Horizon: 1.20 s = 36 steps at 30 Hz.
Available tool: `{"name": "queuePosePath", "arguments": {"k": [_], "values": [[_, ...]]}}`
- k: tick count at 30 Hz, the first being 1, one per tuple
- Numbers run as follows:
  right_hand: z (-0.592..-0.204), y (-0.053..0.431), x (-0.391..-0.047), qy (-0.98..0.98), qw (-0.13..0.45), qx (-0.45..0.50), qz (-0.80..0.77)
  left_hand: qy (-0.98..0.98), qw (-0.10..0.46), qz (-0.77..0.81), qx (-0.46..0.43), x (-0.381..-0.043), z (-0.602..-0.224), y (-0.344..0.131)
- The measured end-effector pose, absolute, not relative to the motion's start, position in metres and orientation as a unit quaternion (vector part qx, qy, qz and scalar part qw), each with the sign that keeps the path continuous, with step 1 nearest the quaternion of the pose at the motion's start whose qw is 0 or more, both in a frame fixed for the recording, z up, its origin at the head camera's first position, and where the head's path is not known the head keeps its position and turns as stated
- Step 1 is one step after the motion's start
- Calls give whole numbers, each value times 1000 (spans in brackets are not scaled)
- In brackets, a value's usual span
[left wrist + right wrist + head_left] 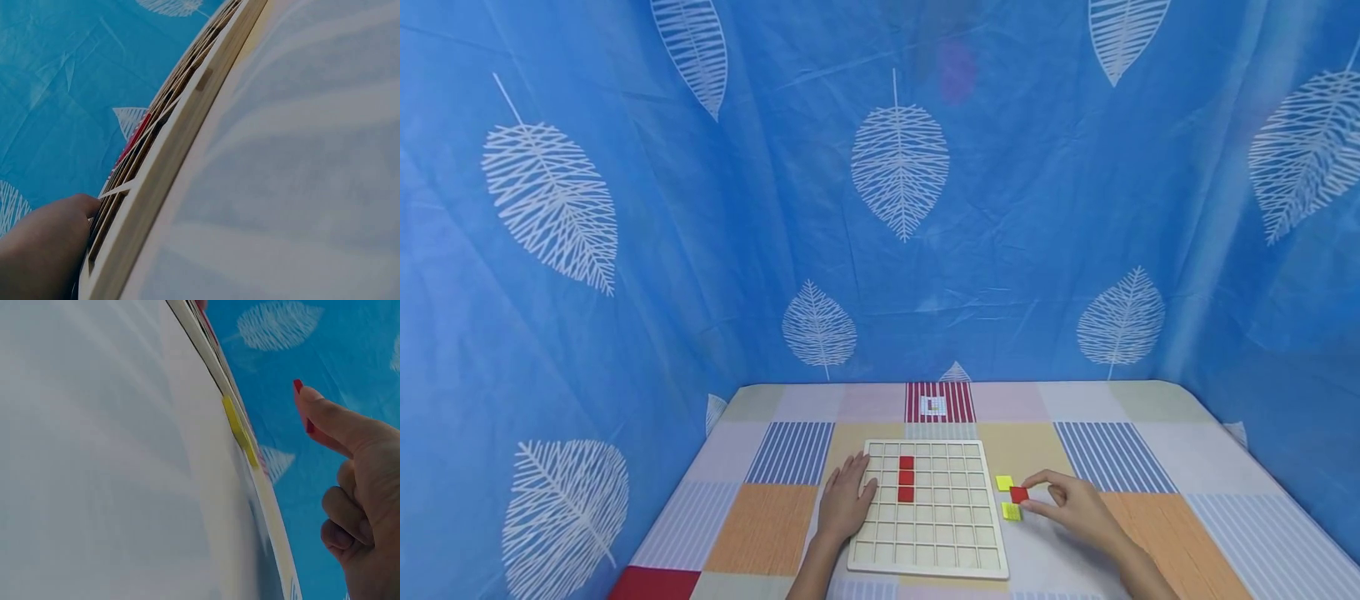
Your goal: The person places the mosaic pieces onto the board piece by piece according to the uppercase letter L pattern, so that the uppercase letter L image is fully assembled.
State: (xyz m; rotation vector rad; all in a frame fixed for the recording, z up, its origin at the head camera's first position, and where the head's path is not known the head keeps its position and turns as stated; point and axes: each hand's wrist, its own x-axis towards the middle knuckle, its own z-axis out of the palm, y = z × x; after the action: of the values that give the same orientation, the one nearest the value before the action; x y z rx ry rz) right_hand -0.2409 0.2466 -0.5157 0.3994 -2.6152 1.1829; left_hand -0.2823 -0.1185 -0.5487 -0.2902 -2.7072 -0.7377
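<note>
Your right hand (1078,506) pinches a red square tile (1018,495) near two yellow tiles (1011,512), right of the wooden grid board (923,533); a slack pinch could drop it. Your left hand's (844,504) extended fingers, pushing sideways, could skew the board.

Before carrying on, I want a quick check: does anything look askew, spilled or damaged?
Nothing stands out: three red square tiles sit in one column of the pale wooden grid board, yellow square tiles lie beside it, and the right hand pinches another red tile.
</note>
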Motion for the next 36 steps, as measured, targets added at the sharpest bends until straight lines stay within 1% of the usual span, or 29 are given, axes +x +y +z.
{"name": "queuePosePath", "arguments": {"k": [7, 10, 14, 17, 20, 29, 36], "values": [[-514, 199, -247, -885, 147, 205, 392, -947, 156, -260, -105, -282, -547, -117], [-514, 178, -247, -882, 138, 227, 389, -947, 153, -263, -105, -282, -546, -116], [-514, 150, -248, -888, 116, 228, 383, -949, 154, -257, -102, -282, -545, -116], [-515, 131, -249, -897, 110, 225, 363, -949, 155, -256, -101, -283, -545, -116], [-518, 115, -250, -903, 116, 231, 342, -949, 153, -255, -100, -285, -546, -117], [-527, 92, -255, -916, 155, 237, 285, -949, 155, -253, -102, -286, -548, -118], [-530, 88, -258, -920, 149, 241, 270, -950, 153, -253, -100, -286, -547, -119]]}}
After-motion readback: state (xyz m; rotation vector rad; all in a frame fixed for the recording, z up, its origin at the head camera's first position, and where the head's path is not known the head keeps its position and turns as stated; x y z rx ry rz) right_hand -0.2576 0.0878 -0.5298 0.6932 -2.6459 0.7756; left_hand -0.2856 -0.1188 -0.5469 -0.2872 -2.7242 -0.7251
